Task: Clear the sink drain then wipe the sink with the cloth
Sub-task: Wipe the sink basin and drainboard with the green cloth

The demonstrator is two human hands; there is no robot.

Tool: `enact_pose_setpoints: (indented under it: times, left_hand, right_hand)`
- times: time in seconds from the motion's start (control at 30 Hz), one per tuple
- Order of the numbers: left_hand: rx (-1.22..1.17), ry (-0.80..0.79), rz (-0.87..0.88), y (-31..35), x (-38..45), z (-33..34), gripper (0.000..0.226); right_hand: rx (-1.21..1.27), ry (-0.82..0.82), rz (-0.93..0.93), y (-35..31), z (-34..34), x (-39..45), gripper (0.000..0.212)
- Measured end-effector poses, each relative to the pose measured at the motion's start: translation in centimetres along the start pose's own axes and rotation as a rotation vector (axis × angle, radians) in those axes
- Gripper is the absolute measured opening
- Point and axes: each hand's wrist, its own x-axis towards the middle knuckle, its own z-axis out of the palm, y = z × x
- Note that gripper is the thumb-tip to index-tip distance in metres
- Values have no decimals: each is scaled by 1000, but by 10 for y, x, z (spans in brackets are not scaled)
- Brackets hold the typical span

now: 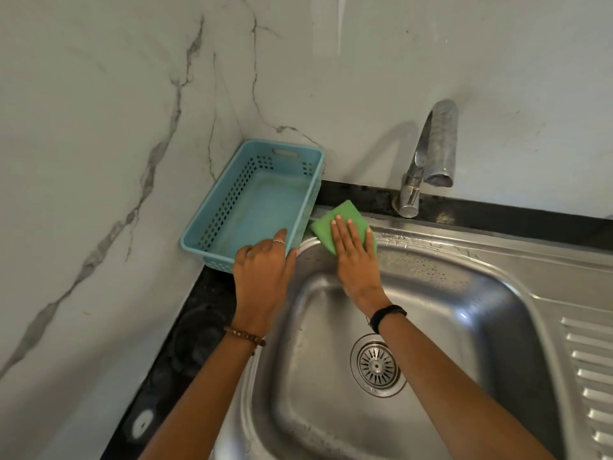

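A green cloth (pixel 331 220) lies on the back left corner of the steel sink's rim (pixel 464 250). My right hand (pixel 353 254) presses flat on the cloth with straight fingers. My left hand (pixel 263 268) rests on the near right corner of a blue plastic basket (pixel 232 207), fingers curled over its edge. The round drain strainer (pixel 377 364) shows at the bottom of the basin with nothing on it.
A chrome tap (pixel 428 161) stands on the black counter strip behind the sink. The ridged draining board (pixel 590 376) lies to the right. Marble walls meet in a corner behind the basket. Dark counter (pixel 195 327) runs along the left.
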Motion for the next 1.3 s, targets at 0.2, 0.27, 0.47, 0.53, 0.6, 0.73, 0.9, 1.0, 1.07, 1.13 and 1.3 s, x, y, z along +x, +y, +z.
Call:
enact_pose_setpoints:
  times: [0.2, 0.27, 0.47, 0.53, 0.6, 0.73, 0.9, 1.0, 1.07, 1.13, 1.3]
  left_hand:
    - [148, 110, 328, 25, -12, 14, 89]
    - [48, -14, 425, 43, -20, 23, 96]
    - [-176, -477, 188, 64, -1, 62, 90]
    - [-168, -550, 156, 63, 16, 72, 89]
    - [-172, -597, 131, 62, 27, 76, 87]
    - [-140, -542, 150, 58, 29, 87, 83]
    - [-111, -496, 173, 56, 30, 90, 82]
    - [-70, -486, 178, 57, 28, 92, 81]
    - [-28, -476, 194, 57, 27, 92, 81]
    - [-1, -472, 198, 59, 26, 91, 81]
    - [-20, -472, 191, 59, 25, 90, 78]
  right_hand:
    - [2, 10, 210, 29, 0, -23, 83]
    - [41, 4, 274, 30, 1, -26, 83]
    - [92, -61, 262, 18, -7, -11, 78]
    - [78, -80, 177, 18, -10, -5, 78]
    - [59, -94, 76, 20, -11, 2, 78]
    - [-83, -57, -144, 36, -7, 17, 86]
    - [-285, 97, -224, 54, 8, 17, 89]
    - [-338, 148, -211, 57, 10, 16, 78]
    - [-353, 158, -216, 66, 10, 12, 74]
    - [-352, 159, -214, 80, 10, 6, 71]
    - [-327, 119, -153, 123, 4, -21, 65]
